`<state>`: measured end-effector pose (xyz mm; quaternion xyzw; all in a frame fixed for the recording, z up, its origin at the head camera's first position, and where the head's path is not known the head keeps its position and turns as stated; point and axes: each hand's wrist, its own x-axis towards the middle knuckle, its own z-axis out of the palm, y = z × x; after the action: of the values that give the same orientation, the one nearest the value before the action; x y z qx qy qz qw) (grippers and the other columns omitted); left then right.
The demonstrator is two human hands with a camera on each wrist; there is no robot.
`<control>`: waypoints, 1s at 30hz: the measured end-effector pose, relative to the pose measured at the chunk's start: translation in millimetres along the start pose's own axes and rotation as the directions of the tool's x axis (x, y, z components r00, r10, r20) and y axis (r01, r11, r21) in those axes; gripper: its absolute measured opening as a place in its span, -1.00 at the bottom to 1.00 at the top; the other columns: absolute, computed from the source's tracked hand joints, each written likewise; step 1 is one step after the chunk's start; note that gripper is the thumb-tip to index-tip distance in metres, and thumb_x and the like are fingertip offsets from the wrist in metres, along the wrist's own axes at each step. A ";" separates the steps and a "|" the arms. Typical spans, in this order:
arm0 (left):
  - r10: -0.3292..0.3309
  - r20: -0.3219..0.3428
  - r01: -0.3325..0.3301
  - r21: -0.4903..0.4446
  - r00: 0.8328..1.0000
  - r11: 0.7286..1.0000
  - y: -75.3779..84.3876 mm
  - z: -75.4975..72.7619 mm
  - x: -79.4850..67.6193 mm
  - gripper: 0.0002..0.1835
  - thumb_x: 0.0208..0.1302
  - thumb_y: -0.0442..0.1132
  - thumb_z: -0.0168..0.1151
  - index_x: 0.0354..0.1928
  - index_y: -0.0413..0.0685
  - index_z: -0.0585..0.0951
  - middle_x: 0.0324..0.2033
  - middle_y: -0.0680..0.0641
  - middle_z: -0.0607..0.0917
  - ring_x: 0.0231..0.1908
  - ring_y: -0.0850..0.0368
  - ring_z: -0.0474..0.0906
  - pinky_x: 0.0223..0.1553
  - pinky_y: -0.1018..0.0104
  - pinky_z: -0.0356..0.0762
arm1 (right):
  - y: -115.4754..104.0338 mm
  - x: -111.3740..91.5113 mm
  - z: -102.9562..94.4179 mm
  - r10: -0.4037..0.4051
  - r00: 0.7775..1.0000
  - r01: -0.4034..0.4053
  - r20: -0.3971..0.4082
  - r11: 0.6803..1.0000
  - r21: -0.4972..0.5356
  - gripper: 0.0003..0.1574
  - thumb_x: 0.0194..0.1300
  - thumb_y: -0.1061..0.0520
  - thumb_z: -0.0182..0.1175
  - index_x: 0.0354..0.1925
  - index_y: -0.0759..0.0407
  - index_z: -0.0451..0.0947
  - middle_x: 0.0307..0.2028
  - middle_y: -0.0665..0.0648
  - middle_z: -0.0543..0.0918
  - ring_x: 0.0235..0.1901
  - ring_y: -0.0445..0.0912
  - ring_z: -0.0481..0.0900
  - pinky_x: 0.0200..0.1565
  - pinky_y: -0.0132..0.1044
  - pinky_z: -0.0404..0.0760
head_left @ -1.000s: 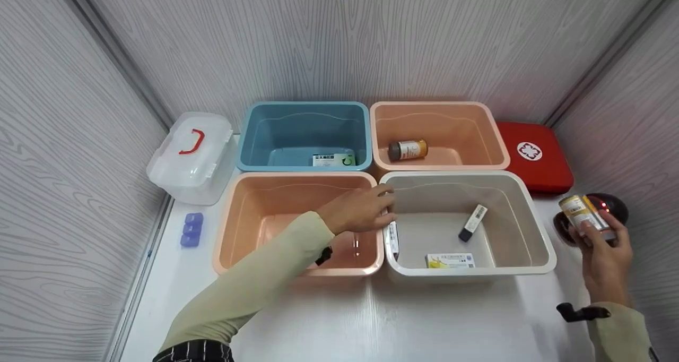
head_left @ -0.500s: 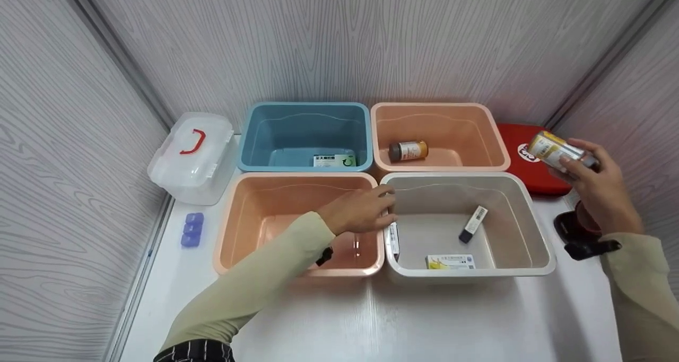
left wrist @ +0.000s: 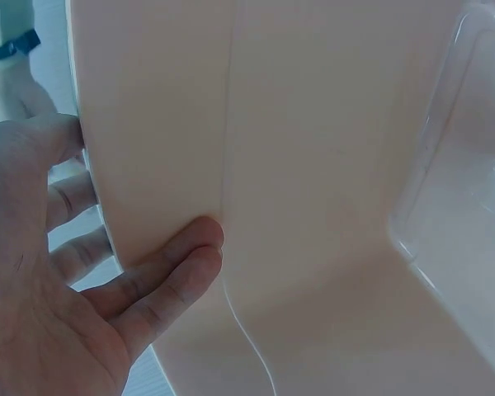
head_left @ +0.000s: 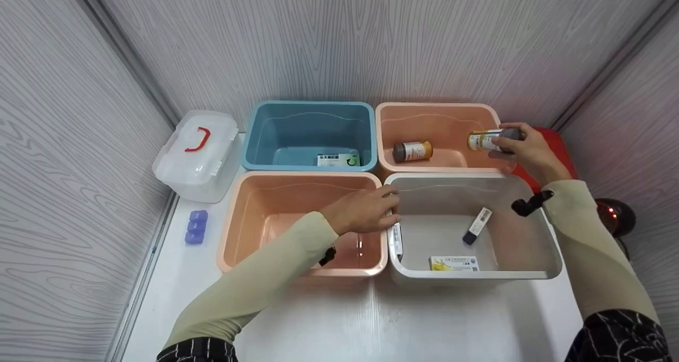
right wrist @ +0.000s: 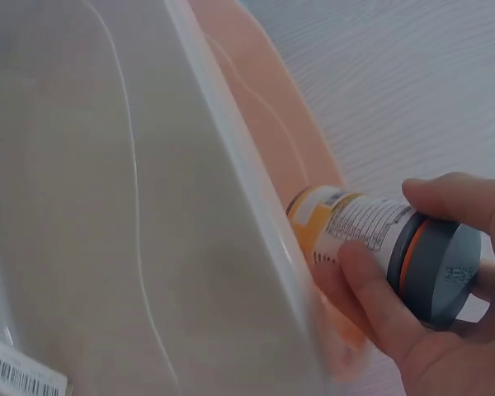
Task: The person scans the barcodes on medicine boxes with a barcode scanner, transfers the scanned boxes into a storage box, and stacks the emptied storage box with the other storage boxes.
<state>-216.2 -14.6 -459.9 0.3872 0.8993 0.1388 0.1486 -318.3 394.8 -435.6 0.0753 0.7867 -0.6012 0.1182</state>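
Note:
My right hand [head_left: 525, 147] grips a supplement bottle [head_left: 482, 140] by its dark cap end, thumb on one side and fingers on the other. The bottle lies sideways, with a white and yellow label, over the right part of the back-right peach bin [head_left: 437, 107]. In the right wrist view, its grey cap with an orange ring faces the palm. A similar bottle [head_left: 412, 151] lies inside that bin. My left hand [head_left: 360, 210] rests with relaxed fingers across the rims between the front peach bin [head_left: 297, 176] and the grey bin [head_left: 477, 274].
The grey bin holds a narrow white box [head_left: 477, 225], a white-and-yellow box [head_left: 454, 263] and another box at its left wall. A blue bin [head_left: 307, 104] contains a green-white box [head_left: 338, 160]. Around stand a clear case [head_left: 191, 160], purple pill organizer [head_left: 196, 226], red kit [head_left: 557, 144] and black scanner [head_left: 618, 217].
My right hand has carried the bottle from beside the scanner, up past the red kit and left over the back-right peach bin. The left hand stays on the rims.

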 end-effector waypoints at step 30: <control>0.002 -0.012 -0.002 -0.043 1.000 0.999 -2.3 3.0 2.3 -0.66 0.69 0.09 0.07 0.19 0.05 0.61 0.58 -0.10 0.42 0.04 -0.02 0.63 0.07 0.10 0.66 | 8.9 -50.6 20.4 -0.126 0.845 0.390 0.520 0.810 -0.437 -0.63 0.56 0.08 0.33 0.23 0.14 0.69 0.14 0.22 0.77 0.10 -0.09 0.75 0.15 -0.41 0.66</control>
<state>-218.1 -14.0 -463.9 0.3840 0.8966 0.1608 0.1512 -265.3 378.7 -434.9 -0.2183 0.8710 -0.3723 0.2346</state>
